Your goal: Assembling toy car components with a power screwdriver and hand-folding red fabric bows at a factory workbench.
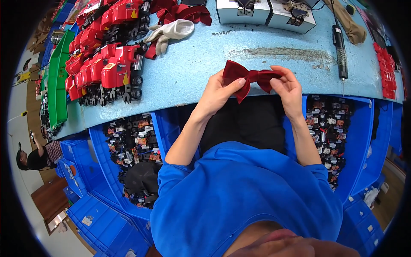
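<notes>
A dark red velvet bow [255,76] is held up over the near edge of the blue worktable. My left hand [220,91] pinches its left loop, with the thumb lying across the front close to the knot. On the other side my right hand [287,88] grips the end of the right loop between thumb and fingers. The bow's left loop stands wide, and a tail hangs below it. More red velvet pieces [195,14] lie at the back of the table, beside a white-grey work glove [173,32].
Red toy trucks [115,64] crowd the table's left beside a green tray [60,77]. An electric screwdriver [339,51] lies right, near red plastic parts [385,70]. Two white machines [265,15] stand behind. Blue crates [357,141] of small assemblies flank my legs. Another person [36,154] is far left.
</notes>
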Available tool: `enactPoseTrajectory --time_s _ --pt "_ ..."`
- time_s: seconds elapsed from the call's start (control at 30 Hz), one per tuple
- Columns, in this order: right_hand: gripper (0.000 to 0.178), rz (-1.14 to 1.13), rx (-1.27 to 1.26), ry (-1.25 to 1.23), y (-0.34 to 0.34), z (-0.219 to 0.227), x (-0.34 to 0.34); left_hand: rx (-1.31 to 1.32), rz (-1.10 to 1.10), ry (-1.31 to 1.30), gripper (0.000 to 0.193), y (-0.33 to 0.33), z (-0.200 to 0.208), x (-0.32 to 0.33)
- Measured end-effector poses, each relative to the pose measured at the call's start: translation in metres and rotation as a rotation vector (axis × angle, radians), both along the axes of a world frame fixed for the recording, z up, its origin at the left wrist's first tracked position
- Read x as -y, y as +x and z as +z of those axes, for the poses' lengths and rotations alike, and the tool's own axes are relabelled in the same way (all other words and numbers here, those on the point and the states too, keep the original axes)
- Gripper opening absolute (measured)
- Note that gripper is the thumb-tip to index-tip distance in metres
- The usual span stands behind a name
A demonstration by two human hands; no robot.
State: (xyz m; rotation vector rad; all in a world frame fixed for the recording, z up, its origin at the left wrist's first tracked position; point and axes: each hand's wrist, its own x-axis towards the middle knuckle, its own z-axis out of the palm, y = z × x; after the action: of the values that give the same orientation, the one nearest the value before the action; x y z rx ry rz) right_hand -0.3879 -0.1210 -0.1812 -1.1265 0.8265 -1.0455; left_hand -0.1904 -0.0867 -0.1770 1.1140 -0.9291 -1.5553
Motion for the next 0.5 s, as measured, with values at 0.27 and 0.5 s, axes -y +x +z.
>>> enactPoseTrajectory --time_s 0.27,0.5 --pt "0.023 0.042 -0.349 -0.545 -0.005 0.01 -0.002 0.202 -0.12 -0.194 0.018 -0.004 0.015 -0.005" --pt "0.017 0.159 -0.487 -0.606 -0.005 0.031 -0.005 0.476 -0.229 -0.108 0.019 -0.004 0.039 -0.006"
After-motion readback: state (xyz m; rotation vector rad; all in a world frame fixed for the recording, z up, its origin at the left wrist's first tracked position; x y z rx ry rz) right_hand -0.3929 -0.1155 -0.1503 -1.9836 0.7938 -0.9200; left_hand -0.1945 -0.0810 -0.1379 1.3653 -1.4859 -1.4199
